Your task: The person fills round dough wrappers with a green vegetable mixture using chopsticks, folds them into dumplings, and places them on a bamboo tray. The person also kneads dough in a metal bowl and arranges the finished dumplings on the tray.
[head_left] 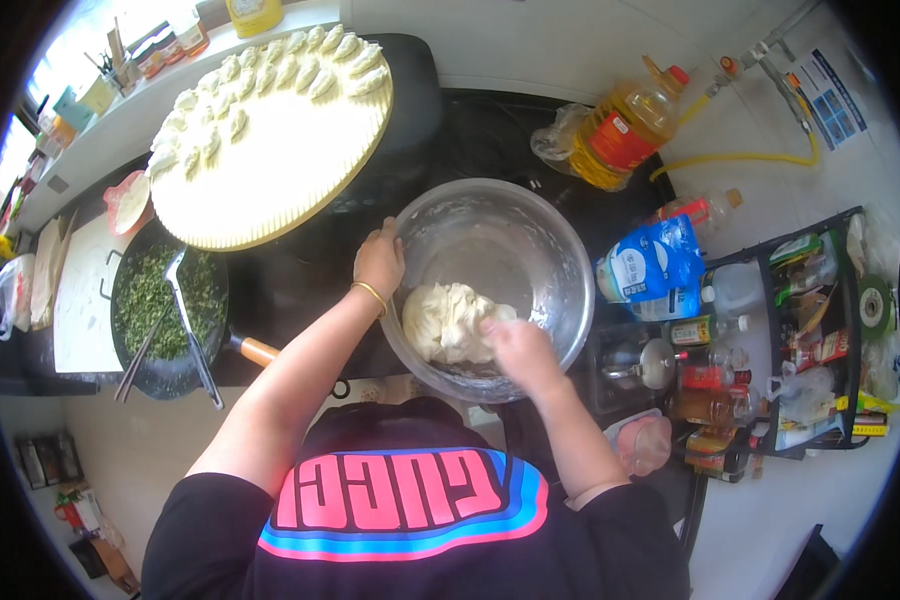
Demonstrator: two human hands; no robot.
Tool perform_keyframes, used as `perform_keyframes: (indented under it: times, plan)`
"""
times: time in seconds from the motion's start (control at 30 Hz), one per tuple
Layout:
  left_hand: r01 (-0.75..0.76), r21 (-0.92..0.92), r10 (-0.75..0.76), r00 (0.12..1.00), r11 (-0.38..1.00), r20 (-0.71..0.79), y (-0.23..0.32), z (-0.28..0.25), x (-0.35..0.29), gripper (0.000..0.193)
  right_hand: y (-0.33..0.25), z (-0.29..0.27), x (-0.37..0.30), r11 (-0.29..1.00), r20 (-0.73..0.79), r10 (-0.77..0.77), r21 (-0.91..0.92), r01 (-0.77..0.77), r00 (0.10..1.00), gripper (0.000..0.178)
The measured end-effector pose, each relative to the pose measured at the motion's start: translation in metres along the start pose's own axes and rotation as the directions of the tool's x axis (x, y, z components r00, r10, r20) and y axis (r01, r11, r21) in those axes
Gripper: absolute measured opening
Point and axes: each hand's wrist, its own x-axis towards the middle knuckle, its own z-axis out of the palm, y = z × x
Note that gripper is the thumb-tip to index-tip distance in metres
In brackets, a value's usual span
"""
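A wide metal bowl [567, 235] stands on the dark counter in front of me. Inside it, toward the near left, lies a lump of soft, pale dough [445, 322] with an uneven, folded surface. My left hand [378, 262] grips the bowl's left rim, thumb and fingers closed around the edge. My right hand [527, 355] is inside the bowl at the dough's right side and touches it. Motion blurs its fingers, so how they are bent does not show clearly. Smears of dough cling to the bowl's inner wall.
At the back left, a round ribbed tray [270, 160] carries rows of dumplings. Below it sits a pan of chopped greens [155, 290] with metal tongs [192, 330] and chopsticks. An oil bottle [630, 125], a blue pouch [650, 262] and a packed rack [815, 340] stand right.
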Motion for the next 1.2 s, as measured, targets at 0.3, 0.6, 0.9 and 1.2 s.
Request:
perform_keyframes:
  times: [0.3,0.6,0.9,1.2]
  plan:
    - [0.021,0.007,-0.021,0.998,1.000,0.062,-0.003,-0.006,0.000,0.033,0.096,0.064,0.063,0.225,0.347,0.613,0.784,-0.578,0.710,0.058]
    - [0.017,-0.052,-0.014,0.999,0.999,0.047,-0.005,-0.010,0.002,0.034,0.006,0.067,0.041,0.629,-0.251,0.088,0.765,0.141,0.964,0.036]
    - [0.000,-0.034,0.001,0.999,0.999,0.036,-0.010,-0.013,0.001,0.034,0.004,0.027,0.017,0.975,-0.356,-0.214,-0.137,0.175,0.910,0.082]
    - [-0.016,0.023,0.015,0.997,1.000,0.072,-0.008,-0.015,0.000,0.034,0.023,0.045,0.058,0.832,-0.023,-0.433,-0.396,0.389,0.901,0.062]
